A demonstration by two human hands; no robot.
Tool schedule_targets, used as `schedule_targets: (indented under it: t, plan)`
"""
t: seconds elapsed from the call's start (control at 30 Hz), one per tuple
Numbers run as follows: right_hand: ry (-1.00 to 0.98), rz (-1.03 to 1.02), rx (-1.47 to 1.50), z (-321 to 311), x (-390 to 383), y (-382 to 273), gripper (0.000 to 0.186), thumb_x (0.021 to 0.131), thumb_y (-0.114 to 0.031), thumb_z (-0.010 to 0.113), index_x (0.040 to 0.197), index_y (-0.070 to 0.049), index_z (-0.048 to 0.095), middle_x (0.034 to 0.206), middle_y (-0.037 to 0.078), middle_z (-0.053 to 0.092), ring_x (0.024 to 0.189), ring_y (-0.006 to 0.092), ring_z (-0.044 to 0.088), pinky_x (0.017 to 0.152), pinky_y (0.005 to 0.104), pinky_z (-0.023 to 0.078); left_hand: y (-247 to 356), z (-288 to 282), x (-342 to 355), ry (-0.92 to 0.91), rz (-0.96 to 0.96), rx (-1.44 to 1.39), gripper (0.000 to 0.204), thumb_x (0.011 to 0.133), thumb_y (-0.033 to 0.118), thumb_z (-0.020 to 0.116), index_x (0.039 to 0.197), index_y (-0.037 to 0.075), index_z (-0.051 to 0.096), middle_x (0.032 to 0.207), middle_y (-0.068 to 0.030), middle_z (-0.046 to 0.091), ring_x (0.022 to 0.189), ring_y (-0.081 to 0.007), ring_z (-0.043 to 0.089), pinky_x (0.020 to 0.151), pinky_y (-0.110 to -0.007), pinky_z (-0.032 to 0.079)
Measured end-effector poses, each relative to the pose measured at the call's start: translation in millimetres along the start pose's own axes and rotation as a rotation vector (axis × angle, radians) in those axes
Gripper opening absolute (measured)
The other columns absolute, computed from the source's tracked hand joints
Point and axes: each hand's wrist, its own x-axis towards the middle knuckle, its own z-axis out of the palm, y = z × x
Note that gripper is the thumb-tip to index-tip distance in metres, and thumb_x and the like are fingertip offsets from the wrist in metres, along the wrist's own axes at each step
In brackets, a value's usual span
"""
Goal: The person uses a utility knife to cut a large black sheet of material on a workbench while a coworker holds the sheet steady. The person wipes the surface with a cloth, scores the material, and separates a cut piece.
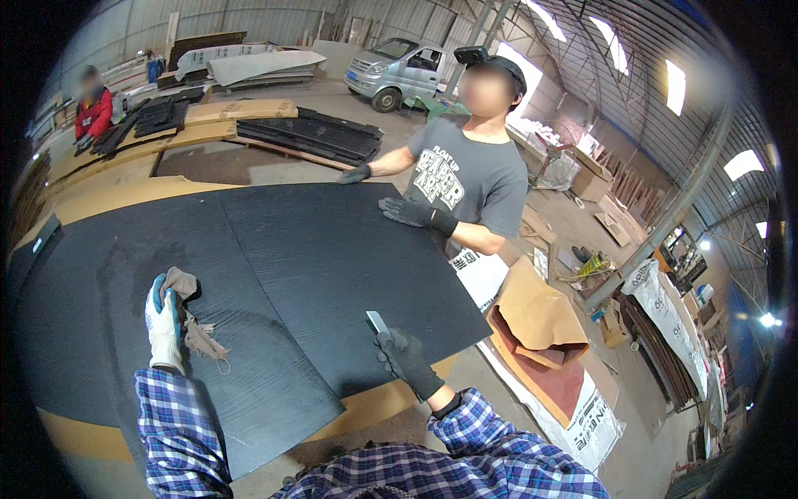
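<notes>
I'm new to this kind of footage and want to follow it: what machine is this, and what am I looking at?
There's no machine: these are a person's own gloved hands. The single picture comes from a wide fisheye camera on that person's head, so straight edges curve near the rim. The left hand, in a white and blue glove, holds a grey-brown rag. The right hand, in a dark glove, holds a flat metal blade. Beneath them lie large black sheets. Across from the wearer, a co-worker rests a dark-gloved hand on the black surface.
</notes>
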Motion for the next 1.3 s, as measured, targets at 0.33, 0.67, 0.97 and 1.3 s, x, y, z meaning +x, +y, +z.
schedule_targets:
  t: [0.33, 0.67, 0.97, 1.3]
  plan:
    - [0.024, -0.072, 0.013, 1.1, -0.6, 2.6, 0.026, 0.099, -0.034, 0.059, 0.097, -0.009, 0.065, 0.067, -0.002, 0.058, 0.053, 0.0048, 0.051, 0.047, 0.0204, 0.039, -8.6, -0.9, 6.5, -0.006, 0.035, -0.037, 0.045, 0.101, 0.018, 0.054, 0.144, 0.006, 0.047, 0.143, -0.0122, 0.051, 0.131, -0.0255, 0.050, 0.112, -0.036, 0.038]
    - [0.029, -0.075, -0.060, -0.4, 0.2, 2.6, 0.025, 0.100, -0.032, 0.060, 0.096, -0.008, 0.064, 0.067, -0.002, 0.057, 0.052, 0.0046, 0.051, 0.046, 0.0204, 0.040, -1.2, 1.2, 2.9, -0.008, 0.027, -0.033, 0.044, 0.102, 0.017, 0.052, 0.144, 0.007, 0.047, 0.144, -0.0123, 0.050, 0.132, -0.0257, 0.049, 0.113, -0.037, 0.038]
    - [0.023, -0.039, 0.001, 1.5, -2.3, -0.3, 0.025, 0.100, -0.032, 0.058, 0.097, -0.008, 0.064, 0.067, -0.003, 0.057, 0.052, 0.0043, 0.051, 0.046, 0.0208, 0.040, -3.7, 0.7, 4.9, 0.000, 0.027, -0.046, 0.044, 0.101, 0.017, 0.053, 0.143, 0.005, 0.048, 0.143, -0.0126, 0.051, 0.130, -0.0257, 0.051, 0.111, -0.036, 0.039]
    - [0.002, -0.009, 0.041, -1.5, -1.7, 1.3, 0.019, 0.100, -0.024, 0.060, 0.104, -0.005, 0.065, 0.076, -0.001, 0.058, 0.061, 0.0071, 0.055, 0.049, 0.0232, 0.042, 2.0, 3.7, -2.1, 0.015, 0.041, -0.035, 0.044, 0.102, 0.017, 0.052, 0.144, 0.006, 0.047, 0.142, -0.0117, 0.052, 0.128, -0.0249, 0.052, 0.110, -0.036, 0.040]
